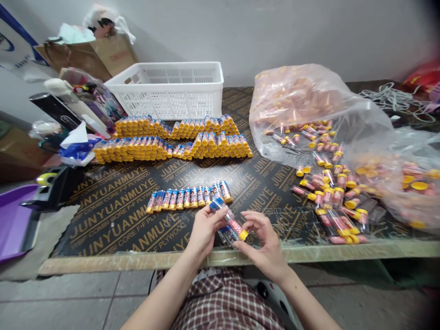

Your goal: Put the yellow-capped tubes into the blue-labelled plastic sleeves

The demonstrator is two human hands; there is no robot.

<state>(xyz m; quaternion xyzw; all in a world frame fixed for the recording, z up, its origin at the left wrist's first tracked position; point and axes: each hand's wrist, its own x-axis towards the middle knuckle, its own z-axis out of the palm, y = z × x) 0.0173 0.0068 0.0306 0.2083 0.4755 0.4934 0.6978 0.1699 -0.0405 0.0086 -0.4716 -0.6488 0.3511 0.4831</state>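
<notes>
My left hand point(205, 229) is closed on a small clear tube point(234, 224) with pink contents and a yellow cap. Blue printed wrap shows at the tube's upper end, by my left fingers. The cap points down toward my right hand point(264, 243), whose thumb and fingers are spread around that end; whether they touch it I cannot tell. Under the tube, near the table's front edge, are flat blue printed sleeves point(227, 236), partly hidden. Just beyond my hands lies a row of blue-wrapped tubes point(187, 198) with yellow caps.
Wrapped tubes point(137, 149) are stacked in long rows before a white plastic basket point(172, 96). On the right, loose unwrapped tubes point(330, 197) spill from a large clear bag point(295, 101). A purple dustpan point(15, 220) and bottles point(55, 110) stand left. The table's front edge point(137, 261) runs below my hands.
</notes>
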